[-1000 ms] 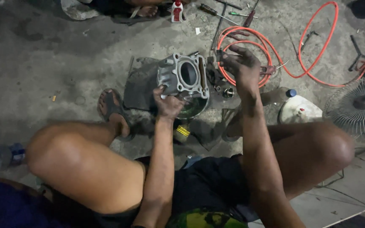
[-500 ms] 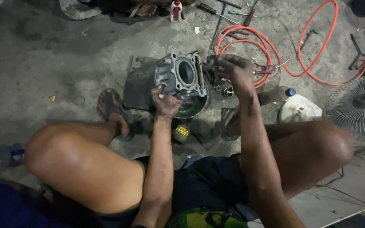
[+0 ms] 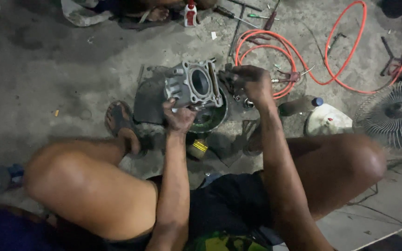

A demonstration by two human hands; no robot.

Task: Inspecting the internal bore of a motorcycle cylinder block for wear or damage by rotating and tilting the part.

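Left hand (image 3: 178,116) fingers clamp the grey engine cylinder (image 3: 194,86); right hand (image 3: 252,83) fingers curl against its side.

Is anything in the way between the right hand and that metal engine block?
Nothing visible. The left hand holds the metal engine block from below, and the right hand sits right beside the block's right edge, with no object between them.

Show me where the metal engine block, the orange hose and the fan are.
Engine block (image 3: 192,86): head view, on its grey face beside the round bore.
Orange hose (image 3: 282,52): head view, on the coil's upper loop.
Fan (image 3: 396,114): head view, on the wire grille near its hub.
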